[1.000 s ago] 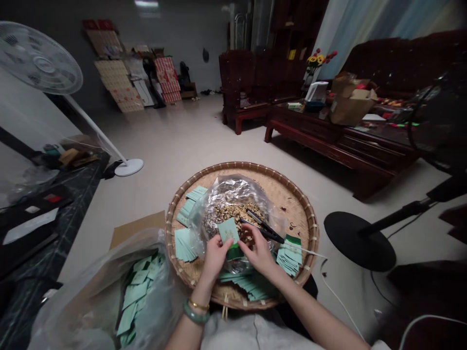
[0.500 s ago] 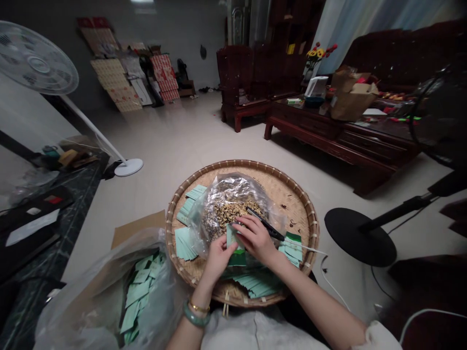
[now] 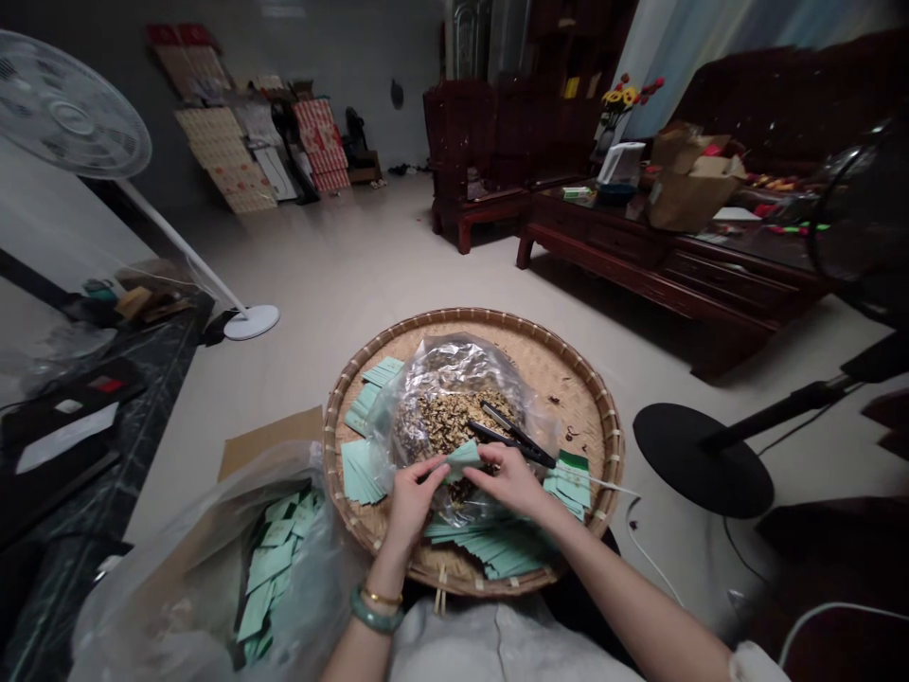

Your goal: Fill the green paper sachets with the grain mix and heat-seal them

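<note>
Hands closed on one green packet (image 3: 463,457) above woven tray (image 3: 612,438)

Left hand (image 3: 410,497) and right hand (image 3: 512,483) are close together just below the centre of the frame. Each pinches one end of the green packet with fingertips, and the packet sags slightly between them. It is held over the near edge of a clear plastic bag (image 3: 454,374) of dried brown material (image 3: 447,421), which sits in the middle of the woven tray. The left wrist carries a green bangle (image 3: 375,613).

A black hinged tool (image 3: 512,438) lies across the bag, just above the right hand. Contact between the tool and that hand cannot be confirmed.

Stacks of matching packets lie around the bag inside the tray:
- one stack at the left (image 3: 361,471)
- one stack at the upper left (image 3: 376,386)
- one stack at the right (image 3: 572,478)
- a fanned stack along the near rim (image 3: 501,551)

Outside the tray, at the lower left of the frame, a large clear sack (image 3: 177,587) holds more loose green packets. It rests against a sheet of cardboard (image 3: 266,440).

A white standing fan (image 3: 71,104) occupies the upper left of the frame, and the black fan base (image 3: 700,464) sits on the floor at the right. Dark wooden furniture (image 3: 639,256) fills the upper right.
</note>
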### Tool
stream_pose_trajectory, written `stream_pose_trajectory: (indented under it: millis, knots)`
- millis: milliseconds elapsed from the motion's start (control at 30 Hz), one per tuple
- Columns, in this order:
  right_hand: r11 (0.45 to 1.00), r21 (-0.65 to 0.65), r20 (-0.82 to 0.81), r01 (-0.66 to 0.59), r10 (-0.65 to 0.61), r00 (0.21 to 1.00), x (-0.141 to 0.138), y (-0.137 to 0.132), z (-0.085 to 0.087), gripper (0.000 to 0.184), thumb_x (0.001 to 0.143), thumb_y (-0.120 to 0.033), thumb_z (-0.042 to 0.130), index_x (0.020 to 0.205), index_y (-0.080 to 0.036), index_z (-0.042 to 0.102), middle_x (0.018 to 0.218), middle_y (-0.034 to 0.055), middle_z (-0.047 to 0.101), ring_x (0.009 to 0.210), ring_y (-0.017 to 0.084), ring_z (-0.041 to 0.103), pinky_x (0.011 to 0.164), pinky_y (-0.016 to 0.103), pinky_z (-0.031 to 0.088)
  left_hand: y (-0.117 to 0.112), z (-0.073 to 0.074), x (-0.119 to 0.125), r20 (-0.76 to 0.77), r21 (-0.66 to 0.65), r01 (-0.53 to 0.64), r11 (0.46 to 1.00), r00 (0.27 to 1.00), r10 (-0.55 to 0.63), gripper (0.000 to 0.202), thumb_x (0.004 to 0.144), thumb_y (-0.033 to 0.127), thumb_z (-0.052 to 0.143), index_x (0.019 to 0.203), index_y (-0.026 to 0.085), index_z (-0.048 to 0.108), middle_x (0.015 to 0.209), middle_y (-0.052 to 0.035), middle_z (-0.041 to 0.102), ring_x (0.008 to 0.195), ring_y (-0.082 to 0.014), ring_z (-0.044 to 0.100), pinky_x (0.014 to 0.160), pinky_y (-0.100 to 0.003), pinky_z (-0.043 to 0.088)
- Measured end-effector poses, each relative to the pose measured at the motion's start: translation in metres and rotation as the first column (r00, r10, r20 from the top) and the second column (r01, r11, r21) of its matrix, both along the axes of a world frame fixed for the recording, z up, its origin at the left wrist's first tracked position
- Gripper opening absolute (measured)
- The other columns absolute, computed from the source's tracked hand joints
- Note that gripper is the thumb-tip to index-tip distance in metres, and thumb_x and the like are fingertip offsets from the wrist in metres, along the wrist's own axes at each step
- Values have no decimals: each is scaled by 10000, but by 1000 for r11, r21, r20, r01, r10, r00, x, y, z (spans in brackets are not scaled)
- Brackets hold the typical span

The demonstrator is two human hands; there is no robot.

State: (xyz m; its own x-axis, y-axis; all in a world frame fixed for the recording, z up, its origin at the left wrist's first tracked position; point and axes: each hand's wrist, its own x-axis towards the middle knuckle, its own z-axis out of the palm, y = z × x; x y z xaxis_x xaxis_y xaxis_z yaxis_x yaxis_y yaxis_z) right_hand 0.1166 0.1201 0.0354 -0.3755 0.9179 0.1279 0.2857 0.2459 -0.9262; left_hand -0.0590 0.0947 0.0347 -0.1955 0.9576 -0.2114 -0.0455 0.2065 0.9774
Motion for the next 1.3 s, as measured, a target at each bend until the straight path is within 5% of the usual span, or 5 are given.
stream_pose_trajectory:
  millis: [600,733,900,1133,1300]
  knots:
    - [867,-432,-224,-249,165,961,7,-4,-4,480,797,-579,518,946,-154,685,899,40,690,842,198,599,873,375,436,-9,-1,-20,178,-23,285,958,944,-277,404,713,328,675,1071,144,651,950,-98,702,848,-208,639,795,-328,490]
    - [852,-448,-247,-271,174,953,6,-1,-5,533,810,-625,462,944,-159,684,922,56,680,876,207,581,904,385,407,-13,5,-24,-213,132,169,977,967,-139,500,759,311,633,1237,192,545,1064,-108,669,1003,-244,593,929,-403,422]
    - [827,-463,-299,-319,192,935,-6,-4,-2,551,820,-626,456,1041,-161,654,958,54,663,936,208,561,924,387,389,-22,11,-8,-822,300,488,820,569,-38,616,694,229,701,1277,229,504,1240,-107,581,1074,-294,481,933,-486,396]
    - [836,-478,-371,-269,86,925,-4,-8,1,517,789,-635,490,812,-147,660,832,57,657,810,193,583,779,352,470,-21,-3,4,-868,322,491,810,494,46,429,728,136,613,1150,176,548,1055,-95,642,936,-257,523,820,-434,473]
    - [904,-423,-277,65,-197,940,15,3,-14,432,829,-554,454,776,-159,619,829,87,660,805,210,620,716,354,514,-16,-5,-7,-846,338,382,860,524,100,368,712,151,624,1075,172,570,989,-80,651,901,-245,538,796,-409,487]
